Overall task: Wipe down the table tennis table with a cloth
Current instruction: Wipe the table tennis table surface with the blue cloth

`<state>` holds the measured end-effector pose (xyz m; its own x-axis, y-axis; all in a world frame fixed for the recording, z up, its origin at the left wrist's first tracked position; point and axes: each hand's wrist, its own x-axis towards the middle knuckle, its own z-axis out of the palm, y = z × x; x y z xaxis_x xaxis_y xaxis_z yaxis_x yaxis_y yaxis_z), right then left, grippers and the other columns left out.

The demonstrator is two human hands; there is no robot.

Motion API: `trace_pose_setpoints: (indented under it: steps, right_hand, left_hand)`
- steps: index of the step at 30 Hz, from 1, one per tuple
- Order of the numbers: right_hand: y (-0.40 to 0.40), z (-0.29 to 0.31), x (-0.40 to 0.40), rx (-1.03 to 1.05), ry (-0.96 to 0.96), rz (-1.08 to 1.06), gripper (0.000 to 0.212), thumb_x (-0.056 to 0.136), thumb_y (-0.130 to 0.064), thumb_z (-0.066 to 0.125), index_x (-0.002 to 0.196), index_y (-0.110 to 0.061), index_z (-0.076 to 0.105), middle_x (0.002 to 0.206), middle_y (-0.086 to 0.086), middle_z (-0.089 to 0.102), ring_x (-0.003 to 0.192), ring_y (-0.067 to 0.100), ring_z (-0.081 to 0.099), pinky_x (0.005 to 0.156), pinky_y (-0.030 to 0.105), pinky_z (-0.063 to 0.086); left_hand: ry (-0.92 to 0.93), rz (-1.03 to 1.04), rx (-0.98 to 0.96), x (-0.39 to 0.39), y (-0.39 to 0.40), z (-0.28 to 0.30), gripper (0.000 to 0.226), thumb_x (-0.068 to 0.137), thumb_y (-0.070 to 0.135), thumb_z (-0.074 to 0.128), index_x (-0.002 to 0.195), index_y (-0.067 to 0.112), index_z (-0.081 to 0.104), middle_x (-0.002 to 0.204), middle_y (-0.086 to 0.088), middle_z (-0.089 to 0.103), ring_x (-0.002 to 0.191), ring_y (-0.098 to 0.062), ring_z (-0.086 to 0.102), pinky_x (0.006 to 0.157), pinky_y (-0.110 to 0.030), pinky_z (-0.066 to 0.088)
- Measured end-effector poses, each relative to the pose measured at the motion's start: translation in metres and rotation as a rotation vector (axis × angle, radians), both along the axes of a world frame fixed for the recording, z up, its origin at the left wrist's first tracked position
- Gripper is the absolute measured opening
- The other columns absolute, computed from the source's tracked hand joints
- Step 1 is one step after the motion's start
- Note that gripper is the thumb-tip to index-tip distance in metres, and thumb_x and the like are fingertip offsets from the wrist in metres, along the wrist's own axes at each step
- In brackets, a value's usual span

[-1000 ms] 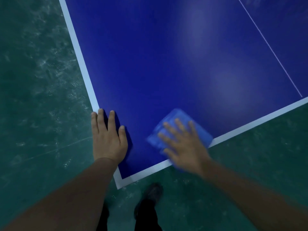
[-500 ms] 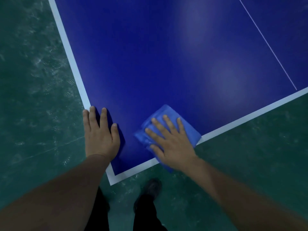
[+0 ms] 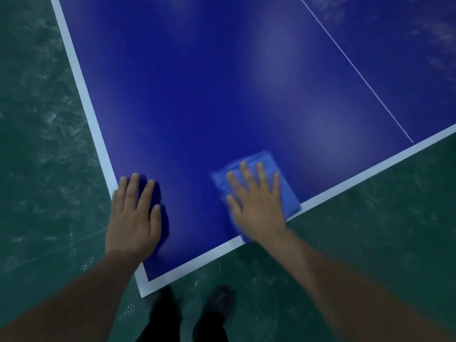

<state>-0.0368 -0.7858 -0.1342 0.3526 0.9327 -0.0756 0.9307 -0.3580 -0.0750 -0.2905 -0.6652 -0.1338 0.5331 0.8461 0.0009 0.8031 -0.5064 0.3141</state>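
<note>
The dark blue table tennis table (image 3: 222, 82) with white border lines fills the upper view, and its near corner points toward me. A folded blue cloth (image 3: 286, 193) lies near the table's near edge, partly over the white line. My right hand (image 3: 256, 206) presses flat on the cloth with fingers spread, slightly blurred. My left hand (image 3: 134, 213) rests flat on the table beside the left edge, close to the corner, holding nothing.
Green floor (image 3: 44, 144) surrounds the table on the left and bottom right. My dark shoes (image 3: 217, 307) stand just below the table corner. A thin white centre line (image 3: 357, 70) runs across the table at upper right.
My right hand has slid the cloth to the right along the near edge, away from my left hand. The left hand stays planted near the corner.
</note>
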Motion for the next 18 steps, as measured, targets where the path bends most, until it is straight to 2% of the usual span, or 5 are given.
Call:
trace_pose_setpoints:
  steps: [4, 10, 12, 15, 18]
  right_hand:
    - [-0.019, 0.002, 0.052, -0.046, 0.005, 0.244, 0.058, 0.100, -0.058, 0.023, 0.153, -0.036, 0.031, 0.163, -0.004, 0.024, 0.152, 0.030, 0.017, 0.119, 0.060, 0.009]
    - [-0.035, 0.013, 0.180, -0.058, 0.075, -0.651, 0.060, 0.102, -0.056, 0.022, 0.158, -0.036, 0.014, 0.167, -0.003, 0.005, 0.153, 0.029, 0.000, 0.119, 0.062, 0.001]
    - [-0.017, 0.014, 0.156, -0.035, 0.087, -0.733, 0.059, 0.103, -0.053, 0.023, 0.158, -0.035, 0.014, 0.167, 0.000, 0.005, 0.153, 0.032, 0.001, 0.118, 0.065, 0.002]
    - [-0.004, 0.002, 0.075, 0.068, 0.015, -0.137, 0.056, 0.101, -0.047, 0.032, 0.155, -0.033, 0.029, 0.165, 0.004, 0.021, 0.150, 0.037, 0.017, 0.114, 0.068, 0.018]
    - [-0.024, -0.005, 0.089, 0.018, 0.005, 0.472, 0.056, 0.101, -0.051, 0.036, 0.154, -0.036, 0.028, 0.165, -0.001, 0.022, 0.151, 0.033, 0.017, 0.118, 0.063, 0.013]
  left_hand:
    - [0.040, -0.159, 0.030, 0.004, 0.000, 0.004, 0.060, 0.101, 0.038, 0.026, 0.145, 0.003, 0.048, 0.155, -0.018, 0.036, 0.148, -0.038, 0.023, 0.120, -0.054, 0.019]
    - [0.096, -0.200, 0.039, 0.028, 0.002, 0.016, 0.064, 0.100, 0.043, 0.027, 0.145, 0.001, 0.045, 0.153, -0.020, 0.038, 0.146, -0.038, 0.028, 0.122, -0.052, 0.014]
    - [0.052, -0.179, 0.006, 0.059, 0.001, 0.020, 0.063, 0.099, 0.040, 0.028, 0.144, 0.000, 0.046, 0.153, -0.021, 0.038, 0.145, -0.039, 0.028, 0.121, -0.053, 0.016]
    - [-0.023, -0.211, -0.031, 0.117, -0.009, 0.020, 0.062, 0.098, 0.038, 0.029, 0.142, 0.000, 0.049, 0.154, -0.022, 0.037, 0.145, -0.039, 0.029, 0.119, -0.056, 0.021]
    - [-0.097, -0.252, -0.058, 0.174, -0.015, 0.015, 0.060, 0.099, 0.037, 0.030, 0.144, 0.001, 0.045, 0.157, -0.023, 0.031, 0.148, -0.038, 0.023, 0.120, -0.055, 0.019]
